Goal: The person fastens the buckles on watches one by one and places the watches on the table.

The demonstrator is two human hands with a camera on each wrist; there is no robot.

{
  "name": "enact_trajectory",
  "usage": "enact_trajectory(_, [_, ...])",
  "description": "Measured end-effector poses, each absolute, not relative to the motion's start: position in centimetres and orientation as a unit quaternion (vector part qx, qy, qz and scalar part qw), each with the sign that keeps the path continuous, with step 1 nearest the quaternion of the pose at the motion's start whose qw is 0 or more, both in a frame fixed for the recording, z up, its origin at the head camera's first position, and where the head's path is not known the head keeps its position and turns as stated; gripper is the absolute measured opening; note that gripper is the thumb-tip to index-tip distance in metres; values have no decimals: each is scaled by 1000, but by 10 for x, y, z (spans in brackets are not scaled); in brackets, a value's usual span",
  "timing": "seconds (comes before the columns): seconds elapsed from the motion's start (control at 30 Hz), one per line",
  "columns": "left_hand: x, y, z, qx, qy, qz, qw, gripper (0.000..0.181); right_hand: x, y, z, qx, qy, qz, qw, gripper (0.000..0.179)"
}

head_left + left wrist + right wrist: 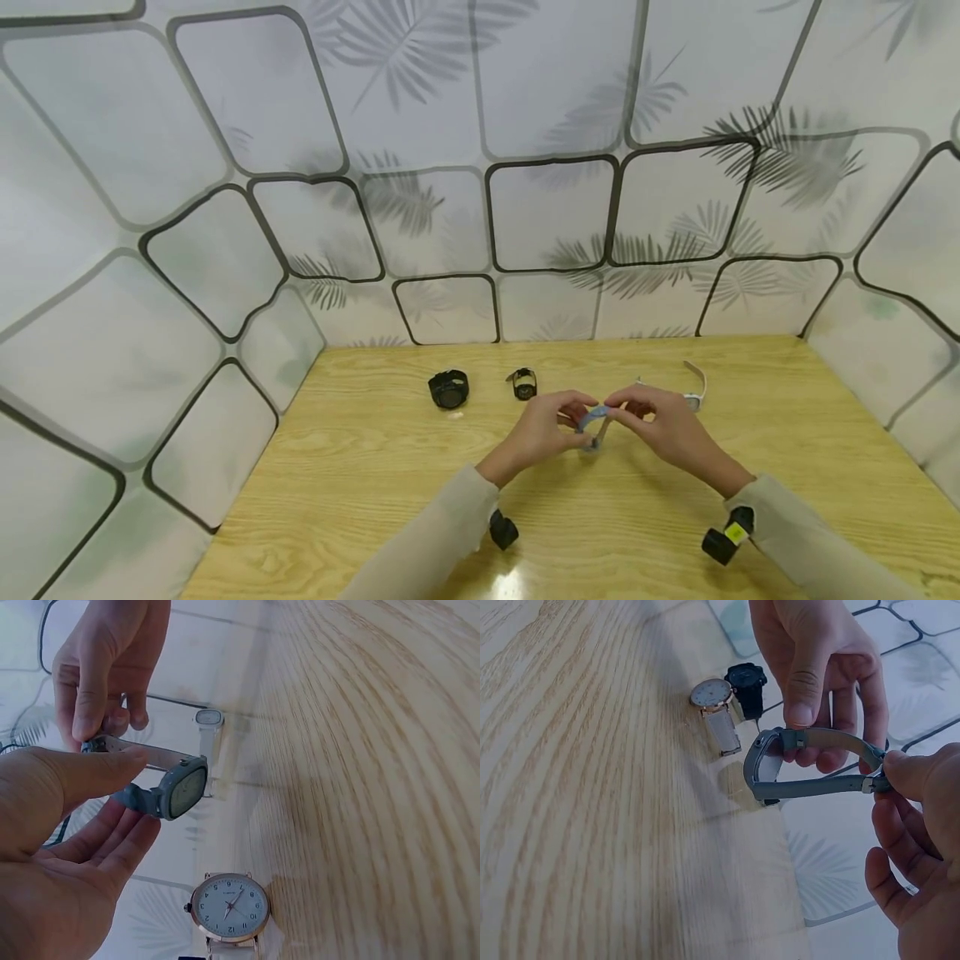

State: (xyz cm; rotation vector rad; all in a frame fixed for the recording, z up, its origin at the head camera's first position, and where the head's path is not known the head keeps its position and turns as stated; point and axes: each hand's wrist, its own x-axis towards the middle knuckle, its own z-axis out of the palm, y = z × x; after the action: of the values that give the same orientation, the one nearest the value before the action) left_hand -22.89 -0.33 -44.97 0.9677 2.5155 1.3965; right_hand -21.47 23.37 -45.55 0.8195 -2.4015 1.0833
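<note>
A blue-grey wristwatch (595, 414) with a rounded rectangular case is held up above the table between both hands, its strap bent into a loop. My left hand (542, 432) pinches the strap near the case, thumb on one side and fingers on the other. At the opposite end of the loop, my right hand (666, 427) pinches the strap by its metal buckle (868, 785). The watch face (188, 792) turns away from the right hand in the left wrist view. Fingertips hide part of the strap ends, so how they sit in the buckle cannot be told.
On the wooden table (360, 492), a black watch (448, 389) and a smaller watch (524, 385) stand to the left. A white watch (693, 402) lies behind the right hand. A round rose-gold watch (230, 907) shows in the wrist views. Patterned cloth (555, 217) surrounds the table's back and sides.
</note>
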Motion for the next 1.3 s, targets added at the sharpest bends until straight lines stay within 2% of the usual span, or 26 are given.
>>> enact_trajectory(0.27, [-229,-11,-448,303,853,424,10,40,-215,237,-450,293,-851,386,201,21])
enact_trajectory(0.67, [-230,-11,-449,290,868,404,12,17,-214,238,-447,293,-845,395,210,21])
enact_trajectory(1.3, [-229,-5,-448,286,819,496,23,19,-214,227,-454,310,-842,385,218,22])
